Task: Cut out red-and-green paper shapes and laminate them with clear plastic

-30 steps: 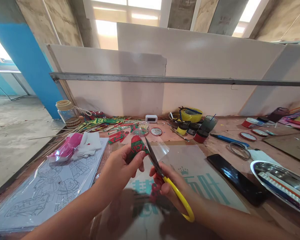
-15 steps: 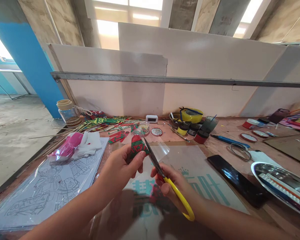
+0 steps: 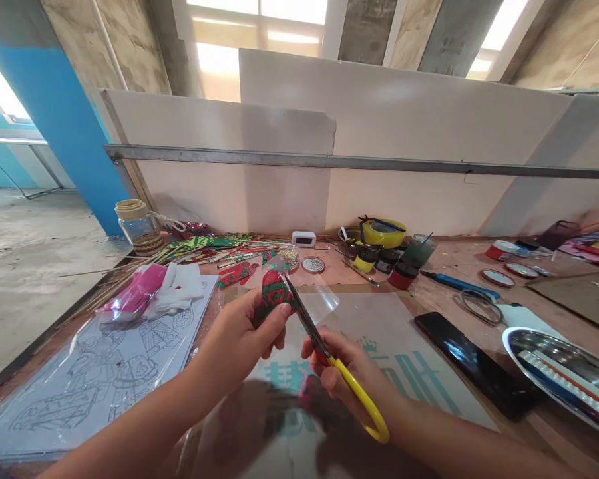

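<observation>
My left hand (image 3: pixel 252 326) pinches a red and green patterned piece (image 3: pixel 274 293) painted on clear film between thumb and fingers. Clear film (image 3: pixel 324 299) sticks out from the piece to the right. Yellow-handled scissors (image 3: pixel 362 392) are in my right hand (image 3: pixel 347 366), fingers wrapped at the handles. Their dark blades point up and to the left, against the right edge of the painted piece. Below both hands lies a pale sheet with teal lettering (image 3: pixel 419 379).
Line drawings under plastic (image 3: pixel 84 379) lie at left, with a pink packet (image 3: pixel 134 293) on them. Behind are painted cut-outs (image 3: pixel 237 273), a small white clock (image 3: pixel 303 239) and paint jars (image 3: pixel 402 273). A black phone (image 3: pixel 472 362) and a steel bowl (image 3: pixel 514 339) sit at right.
The scissor blades have shifted very slightly along the edge of the painted piece. Both hands stay in nearly the same place; the view has moved a little.
</observation>
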Available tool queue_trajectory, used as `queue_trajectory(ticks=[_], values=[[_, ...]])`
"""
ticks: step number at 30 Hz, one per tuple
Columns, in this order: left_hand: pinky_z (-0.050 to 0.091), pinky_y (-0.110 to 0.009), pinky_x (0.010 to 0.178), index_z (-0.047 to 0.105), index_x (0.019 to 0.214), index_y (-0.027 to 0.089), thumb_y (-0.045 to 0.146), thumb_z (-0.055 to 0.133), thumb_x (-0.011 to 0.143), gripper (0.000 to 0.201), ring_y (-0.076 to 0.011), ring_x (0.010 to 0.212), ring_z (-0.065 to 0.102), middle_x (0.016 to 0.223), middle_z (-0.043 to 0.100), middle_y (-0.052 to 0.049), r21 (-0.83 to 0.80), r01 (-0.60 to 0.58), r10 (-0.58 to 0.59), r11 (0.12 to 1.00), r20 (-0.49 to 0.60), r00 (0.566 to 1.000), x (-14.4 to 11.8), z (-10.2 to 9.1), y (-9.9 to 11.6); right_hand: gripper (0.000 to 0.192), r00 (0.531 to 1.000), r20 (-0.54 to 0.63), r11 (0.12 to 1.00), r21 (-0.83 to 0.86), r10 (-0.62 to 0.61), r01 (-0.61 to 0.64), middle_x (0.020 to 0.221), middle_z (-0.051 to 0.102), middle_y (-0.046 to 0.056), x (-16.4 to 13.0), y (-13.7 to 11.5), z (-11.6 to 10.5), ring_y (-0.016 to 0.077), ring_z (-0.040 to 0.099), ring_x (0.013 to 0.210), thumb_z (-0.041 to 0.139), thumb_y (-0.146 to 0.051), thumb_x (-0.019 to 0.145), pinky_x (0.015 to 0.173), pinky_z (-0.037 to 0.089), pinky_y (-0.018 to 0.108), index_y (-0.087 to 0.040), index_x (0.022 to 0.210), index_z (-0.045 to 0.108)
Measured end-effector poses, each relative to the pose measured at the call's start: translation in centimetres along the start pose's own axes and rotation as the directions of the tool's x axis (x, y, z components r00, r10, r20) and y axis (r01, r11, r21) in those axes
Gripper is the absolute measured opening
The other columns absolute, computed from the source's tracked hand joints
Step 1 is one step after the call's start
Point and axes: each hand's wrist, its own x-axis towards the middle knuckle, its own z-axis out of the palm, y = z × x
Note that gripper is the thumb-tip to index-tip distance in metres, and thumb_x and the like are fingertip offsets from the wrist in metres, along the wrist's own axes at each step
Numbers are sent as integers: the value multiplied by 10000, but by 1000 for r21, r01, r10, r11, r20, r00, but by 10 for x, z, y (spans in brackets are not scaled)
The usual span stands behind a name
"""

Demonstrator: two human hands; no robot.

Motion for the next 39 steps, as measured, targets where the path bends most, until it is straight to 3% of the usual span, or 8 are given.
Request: queue_trajectory(ticks=[6,11,15,23,32,36,39], values=[[363,-220,450,489,672,202,395,483,922,316,-79,432,459,528,549,47,30,-15,15,999,-8,1000,0,-1,-1,733,999,-29,999,-9,33,-33,647,427,-60,1,-4,2,87,375,508,763,-820,470,444,385,228,-208,812,550],[350,-217,452,465,651,208,425,436,965,383,-84,440,443,506,509,50,4,-30,30,1000,-11,999,0,0,-4,673,999,-36,999,-42,27,-29,609,434,-64,3,-2,0,91,383,491,779,-768,512,438,371,231,-211,816,557],[317,-218,447,443,633,208,481,359,1007,471,-88,454,408,514,477,47,-11,-35,34,999,-55,998,0,0,-8,662,999,-30,999,-28,28,-29,612,457,-61,3,-2,1,101,415,503,801,-750,501,465,427,248,-216,808,558],[302,-226,463,443,646,206,452,366,1006,443,-94,481,391,538,451,49,109,-74,80,991,-54,995,-1,-5,-8,605,998,-38,998,2,59,-59,587,459,-65,2,-4,3,95,405,489,826,-679,515,466,450,255,-210,789,559],[279,-222,447,454,659,204,474,359,1006,449,-96,476,367,536,437,48,72,-66,69,995,-41,997,0,-3,-8,503,995,-48,996,24,82,-81,565,496,-65,2,-3,4,101,427,481,837,-564,553,483,476,262,-217,801,571],[266,-213,442,454,682,205,485,362,1000,433,-96,483,359,542,417,55,46,-58,60,997,-30,998,-1,-3,-9,573,999,-33,1000,13,-12,12,587,466,-62,4,10,1,99,434,472,808,-678,574,464,467,251,-211,817,583],[258,-209,444,456,686,203,457,375,993,407,-94,483,349,547,412,58,42,-63,61,997,49,997,-2,3,-9,676,992,34,992,35,-125,124,717,483,-33,3,21,-3,104,468,523,719,-791,635,513,497,255,-215,973,608]])
